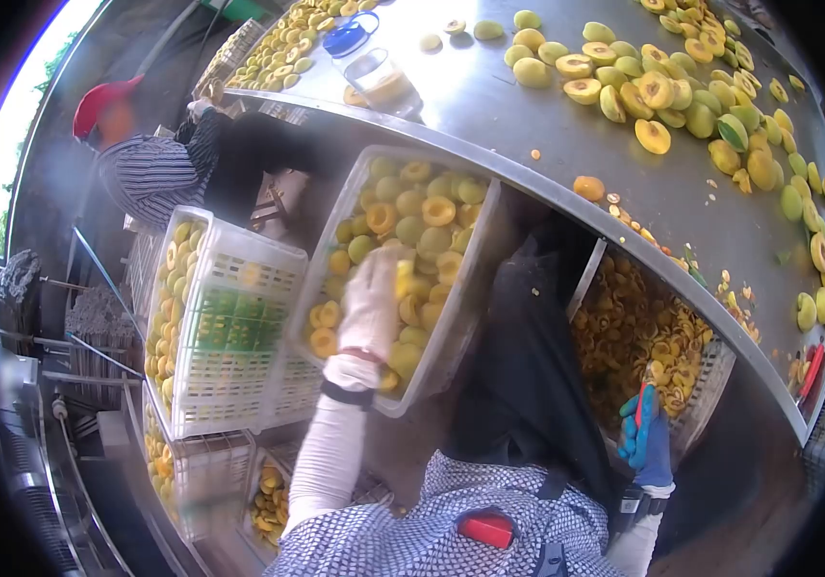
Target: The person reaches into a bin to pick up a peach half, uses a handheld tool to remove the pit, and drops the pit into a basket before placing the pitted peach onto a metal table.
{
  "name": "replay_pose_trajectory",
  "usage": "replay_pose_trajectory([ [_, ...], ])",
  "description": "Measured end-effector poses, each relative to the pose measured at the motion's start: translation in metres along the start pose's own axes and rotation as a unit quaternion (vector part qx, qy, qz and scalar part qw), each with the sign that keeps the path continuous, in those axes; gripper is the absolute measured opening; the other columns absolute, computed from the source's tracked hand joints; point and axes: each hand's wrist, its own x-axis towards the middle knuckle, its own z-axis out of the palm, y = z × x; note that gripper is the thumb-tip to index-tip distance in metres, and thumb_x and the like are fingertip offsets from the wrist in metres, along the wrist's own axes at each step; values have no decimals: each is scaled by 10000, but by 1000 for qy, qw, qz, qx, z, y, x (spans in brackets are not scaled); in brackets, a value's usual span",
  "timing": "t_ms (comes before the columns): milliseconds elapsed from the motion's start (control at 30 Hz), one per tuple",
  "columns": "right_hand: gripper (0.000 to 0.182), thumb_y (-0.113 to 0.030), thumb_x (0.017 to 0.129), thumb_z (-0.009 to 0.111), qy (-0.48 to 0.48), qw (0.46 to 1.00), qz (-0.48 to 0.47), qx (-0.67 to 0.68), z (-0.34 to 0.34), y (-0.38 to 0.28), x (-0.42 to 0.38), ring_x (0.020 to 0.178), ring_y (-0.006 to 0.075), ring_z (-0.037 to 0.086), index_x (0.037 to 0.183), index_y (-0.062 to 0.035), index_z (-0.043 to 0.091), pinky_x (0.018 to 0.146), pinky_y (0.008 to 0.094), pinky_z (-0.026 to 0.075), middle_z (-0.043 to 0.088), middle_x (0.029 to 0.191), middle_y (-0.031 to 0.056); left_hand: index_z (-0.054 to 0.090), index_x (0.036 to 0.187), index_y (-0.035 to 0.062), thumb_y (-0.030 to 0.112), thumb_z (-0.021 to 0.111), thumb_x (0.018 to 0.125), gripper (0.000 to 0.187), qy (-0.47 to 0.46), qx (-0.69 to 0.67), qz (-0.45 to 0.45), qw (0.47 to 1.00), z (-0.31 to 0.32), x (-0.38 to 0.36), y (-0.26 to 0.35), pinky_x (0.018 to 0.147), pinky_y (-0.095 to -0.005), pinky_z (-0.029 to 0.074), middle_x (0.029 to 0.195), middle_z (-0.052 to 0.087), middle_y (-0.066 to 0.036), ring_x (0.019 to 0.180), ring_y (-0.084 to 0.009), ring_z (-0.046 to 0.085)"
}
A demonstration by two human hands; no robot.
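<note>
My left hand [372, 303], in a white glove, reaches over a white plastic crate [489, 216] filled with yellow-green fruit [410, 231], some whole and some halved with the stone cavity showing. Motion smears its fingers, and a bright yellow patch lies beside them, so I cannot make out a hold. My right hand [645, 438] wears a blue glove and is closed around a red-handled tool [645, 404], pointing up; its working end is hard to make out. Beneath and beyond that hand is a crate [715, 375] of yellow-brown fruit scraps [614, 317].
A metal table [489, 106] carries many halved fruits [658, 91], a blue-lidded clear jar [345, 38] and a red object [812, 370] at its right end. Stacked white crates [239, 327] stand left. A co-worker in a striped top [157, 173] sits beyond.
</note>
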Motion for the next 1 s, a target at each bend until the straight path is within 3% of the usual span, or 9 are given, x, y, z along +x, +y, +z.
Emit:
replay_pose_trajectory([
  [100, 526, -609, 1058, 489, 10, 986, -119, -118, -9, 41, 29, 407, 88, 367, 936, -108, 589, 374, 268, 312, 433, 589, -34, 569, 1435, 68, 397, 599, 1017, 534, -55, -52, -252, 965, 0, 8, -80, 1106, -443, 465, 1479, 561, -207, 1324, -431, 540],
  [233, 517, -608, 1054, 491, 3, 999, -6, -32, -21, 42, 35, 417, 88, 378, 923, -118, 594, 370, 267, 304, 451, 602, -32, 627, 1370, 88, 303, 584, 1004, 426, 37, 219, -139, 965, 89, -45, -237, 1104, -472, 448, 1476, 543, -211, 1296, -446, 551],
  [433, 514, -605, 1041, 525, 67, 978, -149, -132, -37, 68, 40, 421, 91, 390, 948, -107, 609, 374, 261, 319, 455, 610, -39, 666, 1280, 68, 202, 604, 956, 356, -26, 136, -198, 970, 59, -46, -229, 1028, -491, 479, 1296, 611, -246, 1176, -428, 605],
  [633, 584, -646, 1021, 543, 95, 993, 52, -48, 8, 9, 7, 457, 98, 438, 971, -73, 643, 421, 264, 346, 496, 636, -25, 706, 1170, 46, 234, 649, 967, 283, -78, 170, -312, 932, 61, -5, -227, 984, -463, 502, 1159, 660, -248, 1123, -420, 630],
  [700, 593, -646, 1015, 554, 76, 997, 32, -12, 4, 9, 5, 468, 102, 440, 933, -65, 643, 424, 284, 354, 486, 630, -18, 711, 1153, 32, 214, 649, 984, 256, -46, 157, -324, 932, 46, 39, -198, 955, -454, 518, 1121, 683, -235, 1089, -411, 656],
  [733, 587, -634, 1021, 554, 38, 999, 19, 0, 4, 2, 2, 480, 101, 449, 920, -63, 649, 434, 295, 363, 499, 636, -13, 713, 1143, 17, 178, 658, 981, 235, 62, 74, -109, 989, 34, 53, -172, 921, -439, 536, 1097, 710, -212, 1037, -392, 686],
  [800, 582, -621, 1027, 553, 0, 1000, 7, 12, 2, 7, 4, 492, 101, 459, 907, -61, 656, 443, 306, 371, 511, 642, -7, 717, 1140, 11, 144, 665, 976, 218, 78, -84, 10, 993, -9, 107, -49, 894, -432, 544, 1073, 725, -190, 980, -371, 701],
  [933, 531, -565, 1046, 558, 99, 907, -272, -306, -5, 59, 38, 523, 88, 480, 936, -61, 680, 478, 305, 384, 569, 678, 7, 706, 1218, 46, 211, 654, 981, 294, -66, -178, 149, 971, -10, 199, 117, 927, -426, 526, 1135, 718, -208, 1032, -390, 692],
  [1000, 494, -518, 1050, 577, 107, 939, -208, -251, 8, 38, 27, 563, 93, 520, 952, -52, 708, 525, 295, 428, 584, 686, -6, 705, 1209, 35, 270, 638, 987, 330, -147, -115, 133, 973, 18, 246, 169, 963, -449, 521, 1145, 722, -219, 1084, -408, 684],
])
